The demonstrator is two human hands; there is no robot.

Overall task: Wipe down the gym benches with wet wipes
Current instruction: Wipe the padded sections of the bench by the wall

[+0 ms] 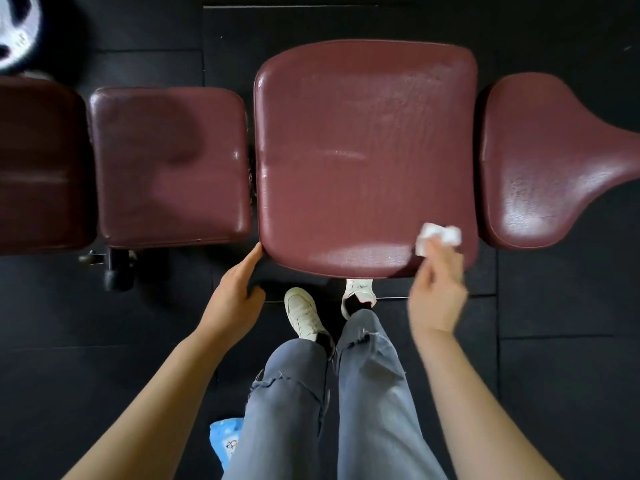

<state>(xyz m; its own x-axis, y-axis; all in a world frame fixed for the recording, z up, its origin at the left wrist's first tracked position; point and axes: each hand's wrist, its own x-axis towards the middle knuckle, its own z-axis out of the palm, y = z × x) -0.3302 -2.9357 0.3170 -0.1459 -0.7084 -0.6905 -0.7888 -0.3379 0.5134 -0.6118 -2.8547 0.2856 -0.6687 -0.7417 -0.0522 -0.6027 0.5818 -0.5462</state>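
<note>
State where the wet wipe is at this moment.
In the head view the wet wipe sits at the near right corner of the large maroon pad, pinched in the right hand.

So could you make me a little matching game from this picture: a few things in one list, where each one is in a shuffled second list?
Things:
1. wet wipe
2. left hand
3. blue wipes packet
4. white shoe

Places:
A. on the dark floor beside the left trouser leg
B. touching the near left corner of the big maroon pad
C. on the floor just in front of the pad's near edge
D. pinched in the right hand over the pad's near right corner

Pairs: 1-D, 2-B, 3-A, 4-C
</note>
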